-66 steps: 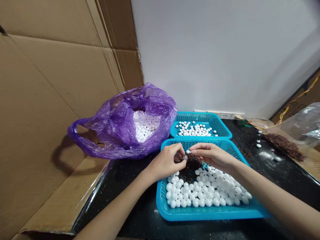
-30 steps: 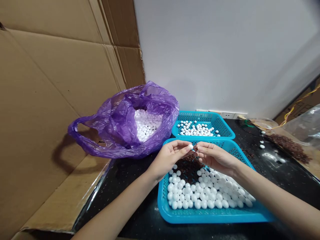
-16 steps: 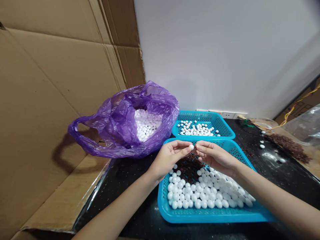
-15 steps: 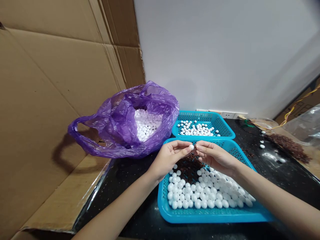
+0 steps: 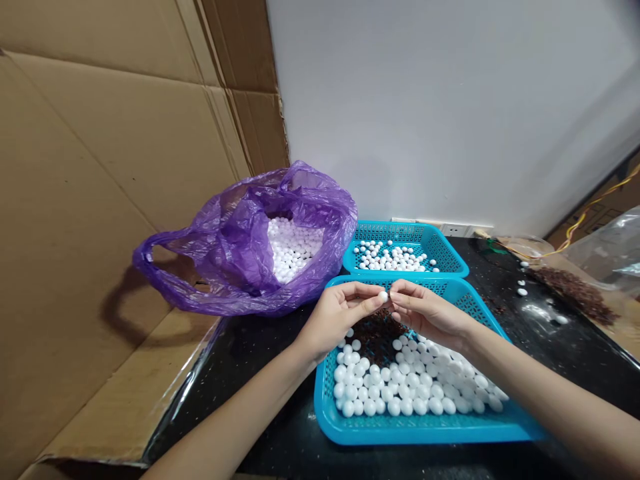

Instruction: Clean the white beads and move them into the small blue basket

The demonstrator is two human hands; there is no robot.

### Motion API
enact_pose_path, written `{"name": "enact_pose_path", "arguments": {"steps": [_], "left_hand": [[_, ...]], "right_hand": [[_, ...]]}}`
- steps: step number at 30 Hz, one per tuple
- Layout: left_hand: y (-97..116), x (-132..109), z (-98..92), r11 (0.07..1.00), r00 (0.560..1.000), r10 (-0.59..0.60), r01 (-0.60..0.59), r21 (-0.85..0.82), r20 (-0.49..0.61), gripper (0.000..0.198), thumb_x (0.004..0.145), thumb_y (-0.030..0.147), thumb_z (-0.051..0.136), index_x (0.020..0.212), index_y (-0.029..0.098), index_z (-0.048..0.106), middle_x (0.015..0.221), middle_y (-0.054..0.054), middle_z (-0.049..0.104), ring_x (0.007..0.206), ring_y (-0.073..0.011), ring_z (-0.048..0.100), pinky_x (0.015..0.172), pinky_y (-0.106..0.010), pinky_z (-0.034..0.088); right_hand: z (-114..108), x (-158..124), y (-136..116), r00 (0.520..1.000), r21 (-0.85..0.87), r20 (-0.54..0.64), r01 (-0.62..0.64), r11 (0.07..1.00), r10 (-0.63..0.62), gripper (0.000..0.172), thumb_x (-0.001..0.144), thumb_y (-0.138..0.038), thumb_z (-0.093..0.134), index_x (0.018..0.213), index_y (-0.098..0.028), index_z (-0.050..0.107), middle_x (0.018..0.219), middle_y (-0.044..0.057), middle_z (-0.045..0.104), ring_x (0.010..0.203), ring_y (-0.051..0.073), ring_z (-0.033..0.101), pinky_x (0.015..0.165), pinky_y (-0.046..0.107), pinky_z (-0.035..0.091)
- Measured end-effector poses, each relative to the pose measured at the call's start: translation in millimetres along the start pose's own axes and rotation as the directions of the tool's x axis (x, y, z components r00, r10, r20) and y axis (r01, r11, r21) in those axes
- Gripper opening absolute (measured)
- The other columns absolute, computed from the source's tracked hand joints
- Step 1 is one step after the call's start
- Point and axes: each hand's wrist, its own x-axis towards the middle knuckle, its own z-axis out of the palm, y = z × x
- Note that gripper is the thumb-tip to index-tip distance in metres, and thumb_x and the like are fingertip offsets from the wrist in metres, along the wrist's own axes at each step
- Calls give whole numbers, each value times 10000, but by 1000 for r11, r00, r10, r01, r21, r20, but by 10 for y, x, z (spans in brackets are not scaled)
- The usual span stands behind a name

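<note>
Left hand [image 5: 333, 317]: grip pinching one white ball [image 5: 383, 296]. Right hand [image 5: 433, 315]: grip narrow, just beside; cannot tell whether holding anything. Box [image 5: 597, 217], far right: printed marks, unreadable.

Ball [image 5: 383, 296] and right grip [image 5: 393, 296]: contact unclear

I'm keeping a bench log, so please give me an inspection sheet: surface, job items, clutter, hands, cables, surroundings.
Surface: black tabletop, dotted with small specks.
Job items: near blue basket holding white balls and dark brown bits; far blue basket and purple plastic bag, holding more white balls.
Clutter: brown flakes and a few loose white balls at the right.
Hands: left hand pinches one white ball; right hand close beside it, contact unclear.
Cables: yellow cable at the right, near wall sockets.
Surroundings: cardboard left, pale wall behind, clear plastic right.
</note>
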Motion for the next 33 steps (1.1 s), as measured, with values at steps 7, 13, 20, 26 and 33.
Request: {"name": "enact_pose_path", "arguments": {"steps": [7, 13, 20, 26, 33], "left_hand": [[-23, 4, 2, 1000, 1000, -6, 6, -26, 11, 268, 715, 280, 723, 934, 131, 682, 965, -73, 713, 928, -187, 654, 908, -330, 482], [-36, 7, 10, 999, 1000, -10, 10, -35, -8, 266, 689, 280, 743, 900, 126, 692, 931, -75, 718, 909, -198, 661, 916, -358, 480], [-36, 8, 23, 995, 999, -38, 38, -96, 0, 278, 668, 273, 760, 885, 114, 692, 897, -71, 723, 874, -191, 673, 907, -355, 497], [-30, -10, 12, 993, 999, -47, 49, -111, 23, 303, 662, 291, 764, 895, 113, 689, 889, -75, 726, 872, -203, 680, 911, -377, 503], [-40, 6, 1, 996, 1000, -7, 10, -88, 26, 304, 673, 310, 754, 900, 120, 687, 884, -72, 724, 872, -207, 678, 898, -375, 508]], "right_hand": [[-5, 8, 11, 1000, -2, -4, -25, 1000, 25, 182, 642, -232, 801, 665, -162, 635, 616, -57, 555, 605, 40, 550, 626, 138, 480], [-17, 26, 37, 999, 29, -5, -45, 999, 45, 213, 632, -207, 805, 657, -163, 598, 622, -58, 563, 597, 41, 556, 599, 135, 484], [-11, 33, 58, 996, 72, -32, -78, 994, 80, 243, 598, -192, 824, 670, -159, 594, 646, -49, 598, 616, 43, 577, 651, 157, 489], [-19, 35, 69, 996, 48, -14, -82, 995, 83, 260, 608, -208, 821, 687, -161, 578, 656, -48, 615, 615, 47, 600, 647, 161, 499], [-3, 36, 48, 999, -39, -1, -36, 999, 36, 230, 653, -251, 796, 745, -159, 606, 700, -31, 611, 634, 59, 587, 639, 179, 494]]}}
